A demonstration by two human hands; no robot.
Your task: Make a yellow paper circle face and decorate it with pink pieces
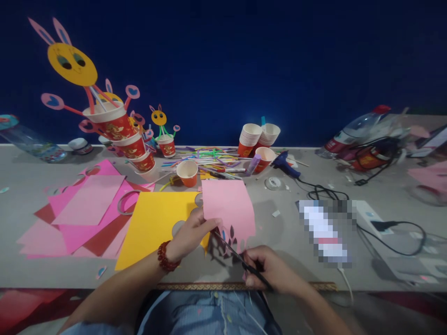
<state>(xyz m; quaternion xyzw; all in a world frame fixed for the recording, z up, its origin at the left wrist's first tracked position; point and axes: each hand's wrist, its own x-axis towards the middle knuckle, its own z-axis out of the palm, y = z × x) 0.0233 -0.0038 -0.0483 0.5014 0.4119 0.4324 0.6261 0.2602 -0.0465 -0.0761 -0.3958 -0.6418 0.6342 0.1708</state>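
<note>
My left hand (190,232), with a red bead bracelet (168,256) at the wrist, pinches the left lower part of a pink paper sheet (228,202). Several leaf-shaped and rounded cut-outs break up the sheet's lower edge. My right hand (267,267) is closed around the handles of dark scissors (249,265). Their blades point up and left, reaching the paper's lower edge close to my left fingertips. A yellow sheet (159,221) with round holes along its right side lies under my left hand.
Pink and red sheets (91,200) lie at the left. Behind stand stacked rabbit-decorated cups (134,144), a lone paper cup (187,173) and colourful sticks (213,156). A blue glue gun (286,165), its cord, a tape roll (274,183), a blurred phone (324,232) and a bottle (356,132) are rightward.
</note>
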